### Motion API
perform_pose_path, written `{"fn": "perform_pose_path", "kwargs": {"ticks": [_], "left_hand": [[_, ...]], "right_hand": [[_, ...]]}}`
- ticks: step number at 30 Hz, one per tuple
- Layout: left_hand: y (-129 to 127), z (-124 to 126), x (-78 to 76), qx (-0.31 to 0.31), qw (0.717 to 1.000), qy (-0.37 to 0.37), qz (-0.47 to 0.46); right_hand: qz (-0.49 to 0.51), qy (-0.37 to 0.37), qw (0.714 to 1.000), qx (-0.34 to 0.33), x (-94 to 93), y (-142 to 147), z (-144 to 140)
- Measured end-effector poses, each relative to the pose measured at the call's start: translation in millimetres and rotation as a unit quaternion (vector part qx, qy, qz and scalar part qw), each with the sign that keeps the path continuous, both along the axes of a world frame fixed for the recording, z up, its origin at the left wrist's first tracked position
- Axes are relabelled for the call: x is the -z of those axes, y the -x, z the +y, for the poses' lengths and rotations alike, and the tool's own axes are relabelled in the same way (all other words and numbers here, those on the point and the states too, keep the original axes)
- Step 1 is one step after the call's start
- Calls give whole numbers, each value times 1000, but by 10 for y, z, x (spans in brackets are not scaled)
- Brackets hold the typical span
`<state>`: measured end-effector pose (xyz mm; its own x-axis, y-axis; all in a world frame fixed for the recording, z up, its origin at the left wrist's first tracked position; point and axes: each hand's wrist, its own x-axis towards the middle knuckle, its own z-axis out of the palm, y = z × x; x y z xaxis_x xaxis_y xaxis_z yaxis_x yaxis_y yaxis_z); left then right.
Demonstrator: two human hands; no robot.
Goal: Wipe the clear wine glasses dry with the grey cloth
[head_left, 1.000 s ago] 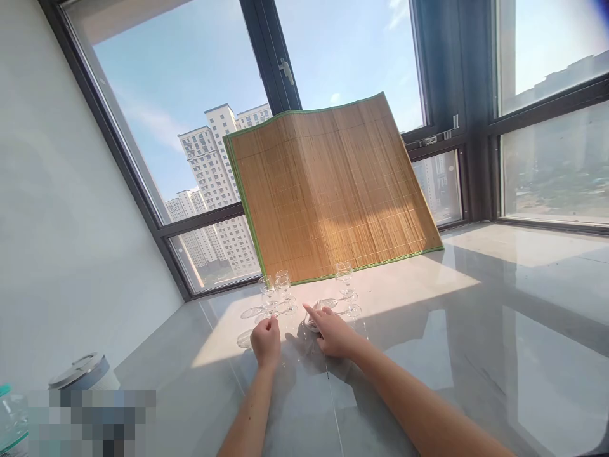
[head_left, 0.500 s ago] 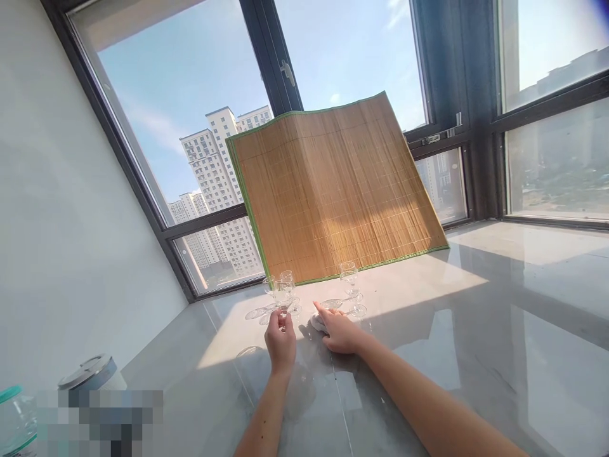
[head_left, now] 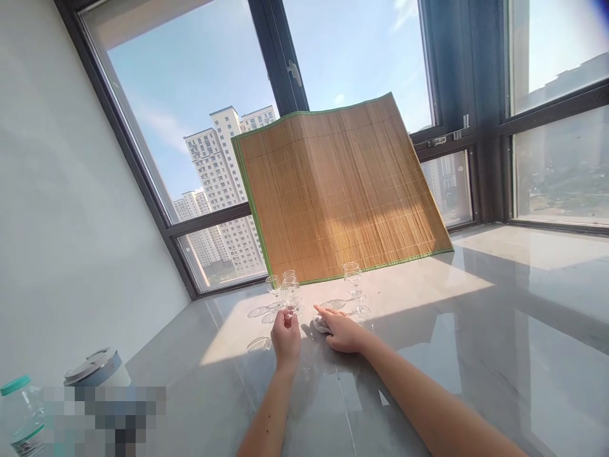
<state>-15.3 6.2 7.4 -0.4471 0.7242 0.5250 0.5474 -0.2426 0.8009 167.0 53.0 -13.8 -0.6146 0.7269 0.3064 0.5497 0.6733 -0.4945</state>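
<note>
The left hand is lifting a small stemmed glass by its stem, fingers pinched around it, and the glass is now riding upright just above the counter, right in front of the two other glasses grouped at the left. A second ago that hand was lower and further left, closing on the stem; half a second ago it was already raising the glass, and now it is carrying it a touch higher and nearer the middle. So the glass is off the surface and in the hand, and, judging by that, the pick-up is done and the handling is under way.

The right hand is pressing down on a small pale cloth lying on the counter, index finger stretched out flat, fingers spread and gripping nothing. It is barely shifting across the three moments. Just beyond it, another pair of glasses is standing in the sunlight, with a bamboo mat leaning against the window behind. A lidded container and a plastic bottle are sitting at the near left.
</note>
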Motion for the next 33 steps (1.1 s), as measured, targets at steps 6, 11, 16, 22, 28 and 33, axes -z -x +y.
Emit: {"fn": "perform_pose_path", "kwargs": {"ticks": [6,11,16,22,28,33], "left_hand": [[5,-6,10,0,1000,22,5],[9,-1,40,18,996,56,65],[-21,-40,43,8,977,100,186],[-59,-57,39,8,932,136,336],[-31,-43,37,57,900,88,424],[2,-14,47,56,928,57,364]], "right_hand": [[-3,14,997,74,5,-23,33],[89,37,984,148,11,13,91],[299,-40,939,167,-35,143,15],[211,-136,965,71,-180,195,-222],[184,-127,965,135,-325,26,-168],[173,-106,953,224,-322,-94,-57]]}}
